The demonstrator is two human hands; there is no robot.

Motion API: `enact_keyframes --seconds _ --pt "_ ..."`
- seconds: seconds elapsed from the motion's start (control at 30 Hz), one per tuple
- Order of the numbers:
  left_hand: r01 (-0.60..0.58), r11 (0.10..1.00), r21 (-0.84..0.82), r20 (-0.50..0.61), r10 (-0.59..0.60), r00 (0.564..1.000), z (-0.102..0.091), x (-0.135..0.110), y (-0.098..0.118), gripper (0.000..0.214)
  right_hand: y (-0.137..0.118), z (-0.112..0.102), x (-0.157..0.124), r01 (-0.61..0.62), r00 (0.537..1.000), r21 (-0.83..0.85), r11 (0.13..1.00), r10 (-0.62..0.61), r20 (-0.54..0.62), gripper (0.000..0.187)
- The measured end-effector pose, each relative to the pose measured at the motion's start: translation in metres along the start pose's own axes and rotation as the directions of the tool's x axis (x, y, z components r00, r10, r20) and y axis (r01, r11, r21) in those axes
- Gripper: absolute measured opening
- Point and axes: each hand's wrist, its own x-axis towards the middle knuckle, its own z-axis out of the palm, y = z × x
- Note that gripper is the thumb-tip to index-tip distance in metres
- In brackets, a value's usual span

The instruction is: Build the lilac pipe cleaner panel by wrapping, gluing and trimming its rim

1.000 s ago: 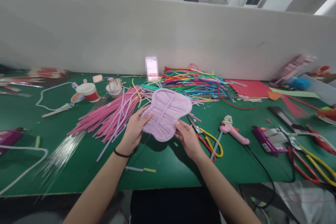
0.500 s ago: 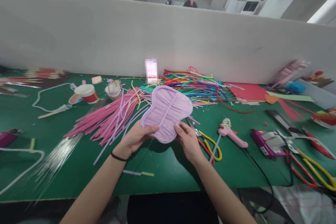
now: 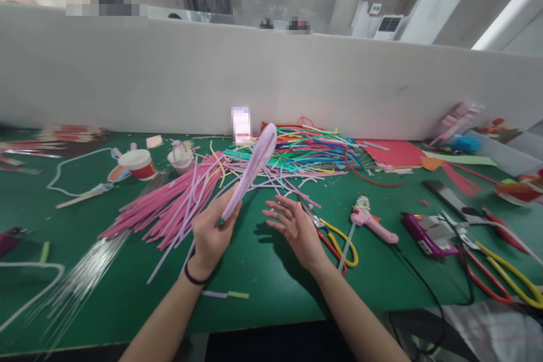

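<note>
My left hand (image 3: 213,232) grips the lower end of a lilac pipe-cleaner petal (image 3: 253,169), which is turned nearly edge-on and tilts up to the right above the table. Most of its broad face is hidden at this angle. My right hand (image 3: 296,230) is apart from it, fingers spread and holding nothing. Just right of that hand lie scissors with red and yellow handles (image 3: 335,240). A pink hot glue gun (image 3: 373,223) rests a little farther right. Behind the petal spreads a heap of many-coloured pipe cleaners (image 3: 314,150).
Pink pipe cleaners (image 3: 165,203) and thin metal wires (image 3: 91,266) lie on the left of the green table (image 3: 263,308). A paper cup (image 3: 142,164) stands behind them. Red sheets (image 3: 392,153), a purple box (image 3: 426,233) and more scissors (image 3: 487,277) are at right. A grey partition (image 3: 203,79) runs along the back.
My right hand has let go of the petal and opened. My left hand has turned the petal from face-on to almost edge-on. The view has tilted up slightly.
</note>
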Motion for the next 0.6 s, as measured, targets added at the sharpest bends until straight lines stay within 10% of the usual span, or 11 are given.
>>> enact_keyframes --seconds 0.17,0.3,0.6 --pt "-0.574 0.764 0.296 0.427 0.432 0.794 0.005 0.002 -0.003 0.043 0.003 -0.001 0.003 0.057 0.998 0.084 0.995 -0.058 0.012 0.047" --pt "-0.664 0.685 0.300 0.604 0.402 0.688 0.011 0.004 -0.005 0.051 0.003 -0.004 0.007 0.073 0.984 0.023 0.997 -0.068 -0.167 0.031" --pt "-0.711 0.634 0.306 0.700 0.356 0.619 0.014 0.002 -0.001 0.065 0.001 -0.005 0.005 0.085 0.973 -0.081 0.993 -0.100 -0.207 0.038"
